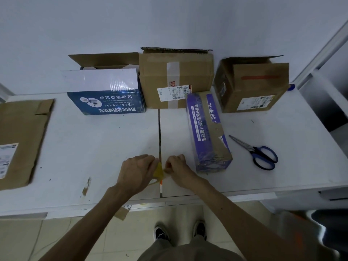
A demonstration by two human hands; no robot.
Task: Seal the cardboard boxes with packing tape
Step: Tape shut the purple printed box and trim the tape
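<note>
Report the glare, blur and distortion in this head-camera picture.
Head view: dim, bluish light; glare washes out the blue box's white flap; wide-angle bowing curves the table edges; the lower right corner is smeared; the left hand and right hand, pinching yellowish tape, look sharp.

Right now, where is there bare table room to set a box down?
Widest bare patch: between the flat cardboard and the left hand, in front of the blue box. Smaller room right of the scissors. Crowded along the back, around the brown box.
</note>
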